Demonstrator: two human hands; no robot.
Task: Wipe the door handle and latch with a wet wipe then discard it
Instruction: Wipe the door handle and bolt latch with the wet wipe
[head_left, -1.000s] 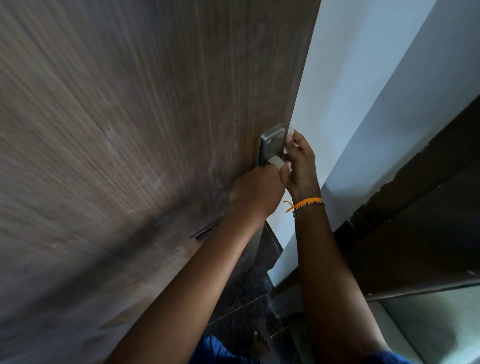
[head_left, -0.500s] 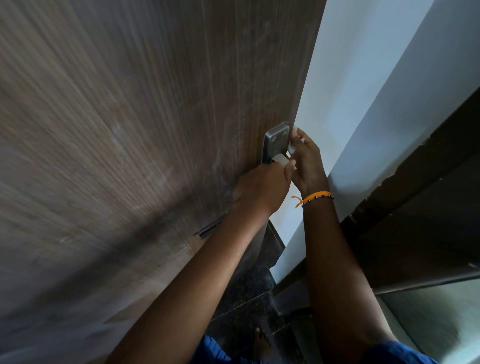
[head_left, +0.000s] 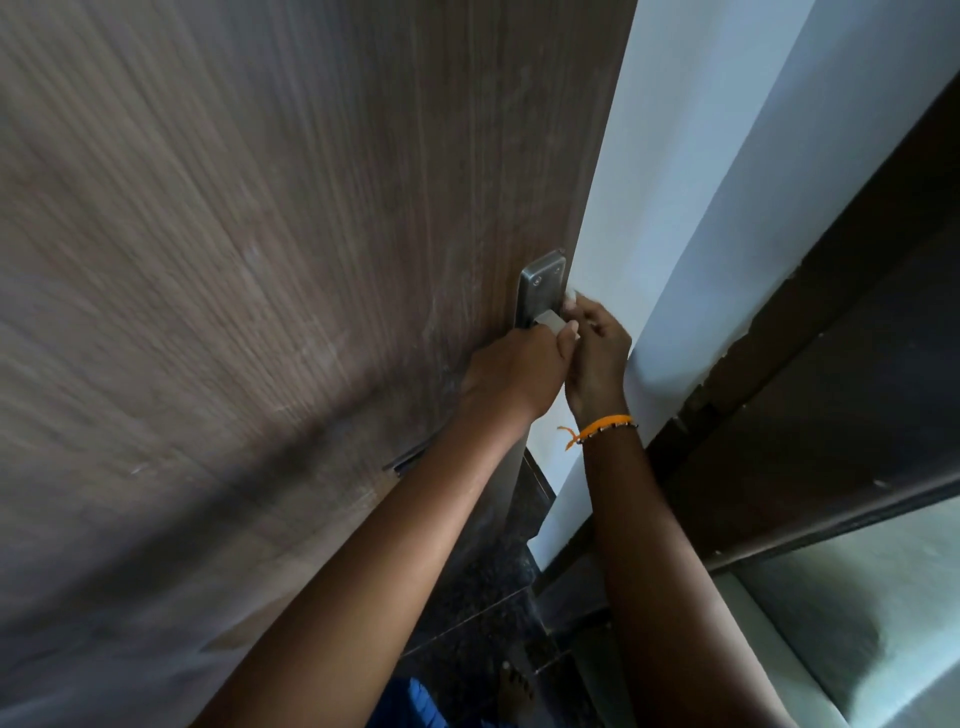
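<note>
Hands crowd metal handle plate (head_left: 540, 288): left hand (head_left: 514, 374) grips lever, right hand (head_left: 597, 353) pinches white wipe (head_left: 570, 297).

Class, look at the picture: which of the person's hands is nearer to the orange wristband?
Right. The orange wristband sits on the wrist just below the right hand; the left hand is beside it, gripping the door handle, further from the band.

Door (head_left: 260, 260): brown woodgrain. Handle plate (head_left: 540, 286): grey metal. Wall (head_left: 675, 182): pale blue-white. Wrist thread (head_left: 597, 428): orange. Floor (head_left: 483, 597): dark speckled.
</note>
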